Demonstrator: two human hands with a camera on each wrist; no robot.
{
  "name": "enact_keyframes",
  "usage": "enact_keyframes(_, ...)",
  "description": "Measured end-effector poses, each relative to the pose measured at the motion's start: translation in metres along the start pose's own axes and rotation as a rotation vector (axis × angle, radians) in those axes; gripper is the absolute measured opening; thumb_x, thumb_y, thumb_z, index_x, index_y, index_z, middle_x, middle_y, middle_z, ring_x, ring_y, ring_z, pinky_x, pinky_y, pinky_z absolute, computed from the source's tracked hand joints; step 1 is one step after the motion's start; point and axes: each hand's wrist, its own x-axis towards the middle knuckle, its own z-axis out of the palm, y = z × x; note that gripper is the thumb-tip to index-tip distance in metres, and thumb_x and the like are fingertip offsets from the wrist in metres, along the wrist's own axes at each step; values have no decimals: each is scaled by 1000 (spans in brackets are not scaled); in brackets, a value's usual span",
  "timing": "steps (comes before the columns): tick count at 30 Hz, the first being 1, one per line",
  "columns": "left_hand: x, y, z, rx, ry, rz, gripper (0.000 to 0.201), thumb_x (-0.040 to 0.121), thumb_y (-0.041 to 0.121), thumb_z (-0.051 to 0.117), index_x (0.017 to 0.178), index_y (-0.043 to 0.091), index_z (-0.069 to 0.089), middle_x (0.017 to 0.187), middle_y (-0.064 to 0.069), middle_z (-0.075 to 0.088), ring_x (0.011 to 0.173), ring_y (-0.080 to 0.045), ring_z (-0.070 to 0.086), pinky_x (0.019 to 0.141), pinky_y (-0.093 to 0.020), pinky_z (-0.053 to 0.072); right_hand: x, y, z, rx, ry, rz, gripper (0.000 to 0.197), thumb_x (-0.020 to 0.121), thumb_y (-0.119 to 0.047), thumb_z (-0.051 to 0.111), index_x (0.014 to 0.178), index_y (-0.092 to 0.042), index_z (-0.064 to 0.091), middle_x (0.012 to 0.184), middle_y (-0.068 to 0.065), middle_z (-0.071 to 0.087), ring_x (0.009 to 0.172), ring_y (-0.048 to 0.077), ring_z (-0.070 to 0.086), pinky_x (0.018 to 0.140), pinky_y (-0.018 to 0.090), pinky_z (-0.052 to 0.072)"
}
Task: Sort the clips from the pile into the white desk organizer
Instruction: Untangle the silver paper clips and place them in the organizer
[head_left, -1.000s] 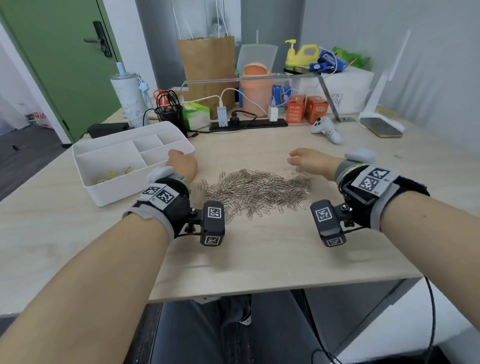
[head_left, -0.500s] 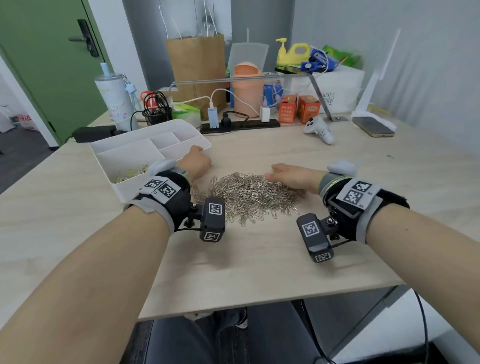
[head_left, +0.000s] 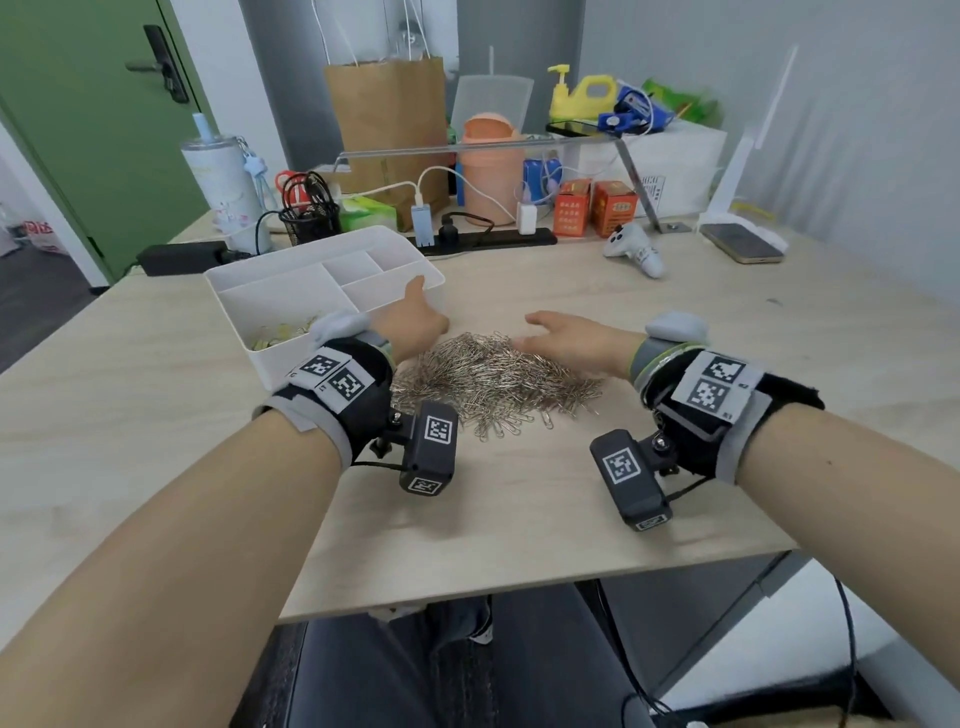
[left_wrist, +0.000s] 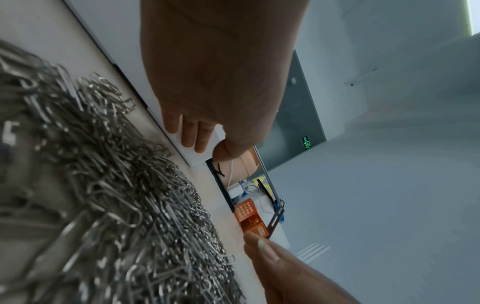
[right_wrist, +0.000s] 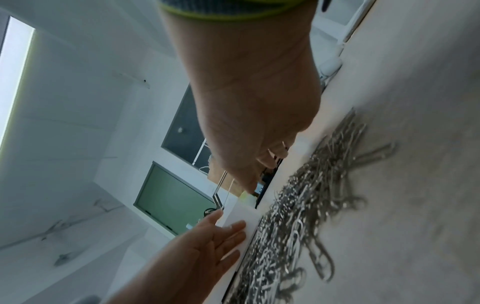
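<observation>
Both hands hold nothing, left hand (head_left: 415, 322) flat-fingered against the white desk organizer (head_left: 270, 291), right hand (head_left: 566, 338) seemingly relaxed above the clips (head_left: 493, 379), light, slippery, tangle-prone wire, best pinched from the pile's edge.

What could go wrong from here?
The paper clip pile looks tangled, so a pinch may lift a chain and scatter clips. The left hand touches the white organizer wall with straight fingers; a push could slide it. The right hand hovers open, nothing in its grip.
</observation>
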Motion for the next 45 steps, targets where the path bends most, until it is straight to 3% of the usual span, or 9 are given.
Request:
enact_keyframes(4,-15,3,-7,171,-11,-5,20,97,21,44,109,10,55,118,-9,55,121,-28,47,91,-27,32,-4,13,-12,12,59,142,67,97,-43,41,148,-4,24,156,11,23,143,28,25,115,35,22)
enact_keyframes(6,-23,5,-5,189,-47,-8,35,102,18,35,67,18,35,80,-2,42,88,-21,48,76,-18,27,-8,18,-10,-16,31,189,70,97,-47,39,148,-2,21,157,13,21,144,29,23,116,38,21)
enact_keyframes(8,-28,5,-2,192,-117,-26,42,104,15,28,62,16,28,67,1,25,60,-11,28,62,-8,36,-13,20,-4,-19,-6,203,75,96,-51,38,149,-3,18,158,13,18,145,29,20,117,39,20)
enact_keyframes(9,-28,-1,-1,191,-148,-45,41,105,18,27,66,10,37,67,1,28,61,-11,31,70,-1,40,-14,19,1,-28,-17,197,76,95,-53,37,149,-3,17,158,13,17,145,29,19,117,39,19)
enact_keyframes(11,-29,-9,1,211,-210,-68,46,104,31,25,109,-3,56,90,-10,53,92,-23,52,106,-26,36,-15,14,9,-61,-18,186,78,94,-56,36,149,-3,16,158,14,16,146,29,17,118,40,18)
enact_keyframes(13,-33,-10,5,226,-230,-67,55,103,38,24,138,-1,43,135,-20,50,128,-30,45,110,-37,31,-16,6,16,-77,-16,161,79,94,-55,38,149,-2,15,158,15,15,146,29,16,117,39,19)
enact_keyframes(21,-43,11,41,158,-53,-133,72,98,50,32,150,3,19,158,-16,18,145,-33,18,116,-39,17,-12,-12,26,9,-33,103,75,95,-48,44,149,-5,16,156,14,22,142,30,25,112,34,24)
enact_keyframes(38,-27,7,18,190,-198,76,43,101,35,37,128,8,55,141,-12,49,119,-24,47,100,-29,30,17,-40,13,-145,-193,-47,42,98,-24,42,135,-4,48,141,13,48,126,27,45,109,34,31)
enact_keyframes(45,-20,8,1,120,-78,40,53,98,19,41,148,7,26,150,-15,34,137,-29,35,110,-32,28,10,-24,4,-78,-147,-75,53,97,-33,48,144,-13,37,147,6,41,133,22,40,103,28,32)
